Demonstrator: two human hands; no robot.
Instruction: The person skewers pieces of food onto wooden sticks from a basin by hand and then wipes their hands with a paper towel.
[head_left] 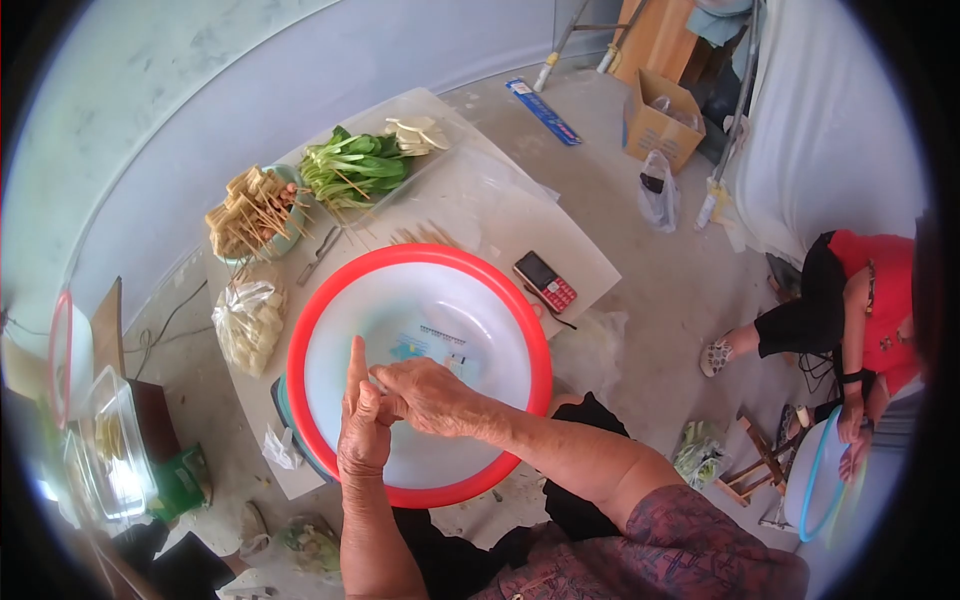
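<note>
Both hands are together above a large white basin with a red rim (545, 350). My left hand (364, 430) is upright over the basin's left side, its index finger stretched straight and its thumb raised; the other fingers are partly hidden. My right hand (430, 396) reaches across from the right, its fingers closed against the left hand's fingers. Whether something small is between them I cannot make out. Blue printing (425, 345) shows on the basin's bottom. Thin wooden skewers (425, 235) lie just behind the rim.
On the table (555, 235) are a bowl of skewered food (255, 210), leafy greens (350, 170), white slices (417, 135), a filled plastic bag (248, 325) and a red phone (545, 280). A person in red (875, 300) sits right, beside a blue-rimmed basin (815, 480). A cardboard box (660, 125) stands behind.
</note>
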